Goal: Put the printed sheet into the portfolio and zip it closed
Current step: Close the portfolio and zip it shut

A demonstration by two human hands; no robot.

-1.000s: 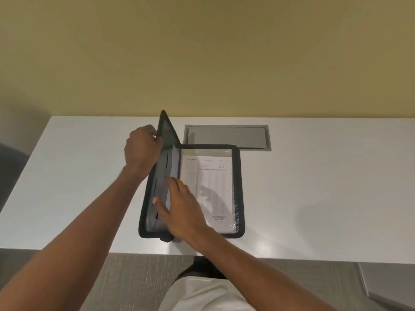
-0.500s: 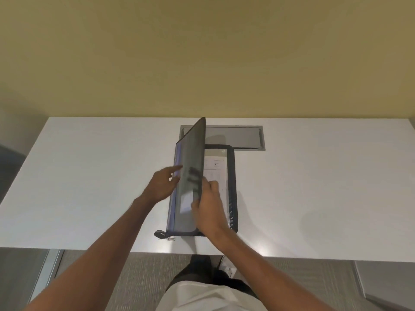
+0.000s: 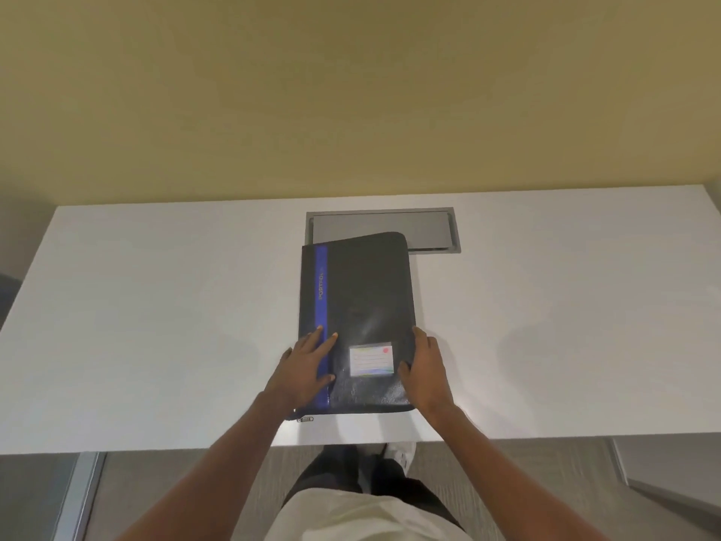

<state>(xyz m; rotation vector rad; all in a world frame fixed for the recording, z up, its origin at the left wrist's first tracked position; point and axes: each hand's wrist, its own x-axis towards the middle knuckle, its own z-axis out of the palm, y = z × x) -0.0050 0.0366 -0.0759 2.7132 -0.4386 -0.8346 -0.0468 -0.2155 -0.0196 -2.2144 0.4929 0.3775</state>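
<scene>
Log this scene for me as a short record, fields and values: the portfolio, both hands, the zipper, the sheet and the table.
portfolio: cover down, flat on table, far end over the grey recessed panel
left hand: flat on the blue stripe
right hand: rests along right edge, thumb on cover
zipper pull: near left corner, untouched
printed sheet: not visible
table: white

Blue stripe [image 3: 320, 290] down the left of the black portfolio [image 3: 363, 298] cover: gold lettering running lengthwise, reads "PORTFOL", last letters faint. Label card [image 3: 370, 360] in clear pocket, lower cover: ruled lines, red dot, writing illegible.
</scene>
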